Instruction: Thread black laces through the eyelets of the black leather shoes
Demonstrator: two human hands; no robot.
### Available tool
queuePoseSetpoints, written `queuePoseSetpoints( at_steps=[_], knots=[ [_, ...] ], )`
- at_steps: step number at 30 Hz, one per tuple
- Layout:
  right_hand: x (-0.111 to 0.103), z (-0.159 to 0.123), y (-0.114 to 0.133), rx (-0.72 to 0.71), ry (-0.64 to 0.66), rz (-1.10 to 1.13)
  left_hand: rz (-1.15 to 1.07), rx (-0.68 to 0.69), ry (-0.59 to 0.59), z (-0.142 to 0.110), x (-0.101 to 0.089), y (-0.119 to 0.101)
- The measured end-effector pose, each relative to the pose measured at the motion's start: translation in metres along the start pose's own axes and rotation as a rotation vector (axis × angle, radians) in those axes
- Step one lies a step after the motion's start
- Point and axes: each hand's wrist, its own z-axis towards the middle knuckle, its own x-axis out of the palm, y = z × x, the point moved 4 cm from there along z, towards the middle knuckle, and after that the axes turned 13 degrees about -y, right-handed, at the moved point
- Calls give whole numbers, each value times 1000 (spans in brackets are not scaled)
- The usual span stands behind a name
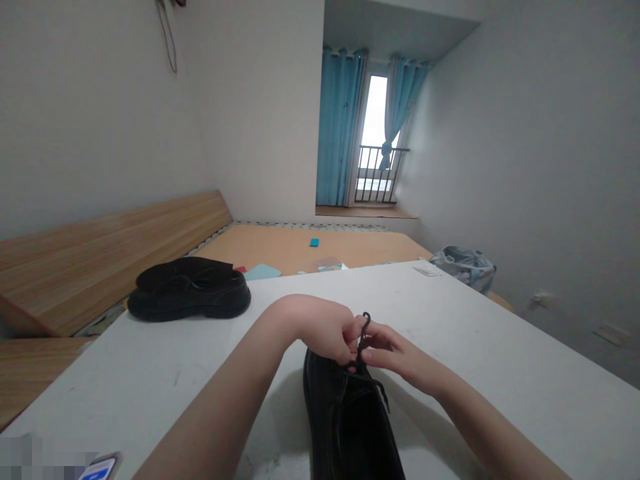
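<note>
Beyond both hands (327, 328) (403, 357) holding a black shoelace (384, 389) stands an open bag (464, 267).

Right before you, a shoe (325, 413) is sitting at the worktop's (175, 400) near edge, its lace (383, 393) lying across its opening. Over to your left, more footwear (190, 297) is resting by the far left corner, and a phone (101, 468) is lying close to the near left one. A small flat item (427, 271) is lying by the far right corner, a bag (465, 267) standing just beyond it, off the worktop.
</note>
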Motion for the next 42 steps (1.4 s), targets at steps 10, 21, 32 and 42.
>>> queuePoseSetpoints(
  at_steps=[10,21,32,42],
  knots=[
    [10,-4,3,51,-62,-155,-88,13,94,-2,3,5],
    [15,0,-5,210,-180,328,-136,17,26,1,0,15],
    [-42,4,9,176,-394,1107,-529,-20,-522,-34,-46,28],
    [-10,1,6,156,-140,7,35,-518,-424,-23,-28,37]
  ],
)
